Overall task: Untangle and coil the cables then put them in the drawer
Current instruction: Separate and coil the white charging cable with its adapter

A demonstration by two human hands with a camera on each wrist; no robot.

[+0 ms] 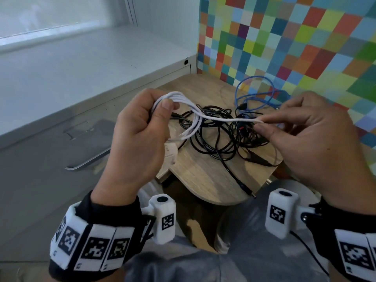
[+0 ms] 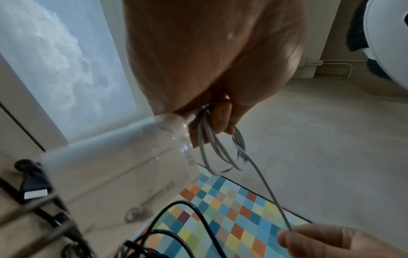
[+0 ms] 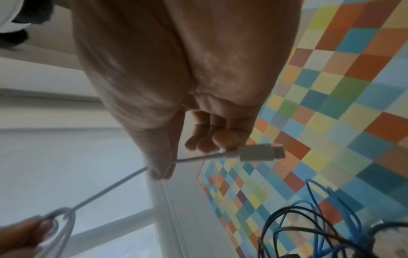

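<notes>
My left hand [image 1: 142, 127] grips a coil of white cable [image 1: 184, 117] in several loops above the small wooden table [image 1: 203, 171]. In the left wrist view the white cable loops [image 2: 212, 148] hang from my curled fingers. One strand runs right to my right hand [image 1: 301, 135], which pinches it near its end between thumb and forefinger. The right wrist view shows the white USB plug [image 3: 260, 152] sticking out past those fingers. A tangle of black cables [image 1: 219, 135] lies on the table beneath, and a blue cable [image 1: 256, 94] sits behind it.
A grey metal drawer cabinet [image 1: 61, 139] with a curved handle [image 1: 87, 161] stands to the left, its drawer closed. A wall of coloured squares [image 1: 295, 47] rises behind and to the right of the table. My knees are under the table's near edge.
</notes>
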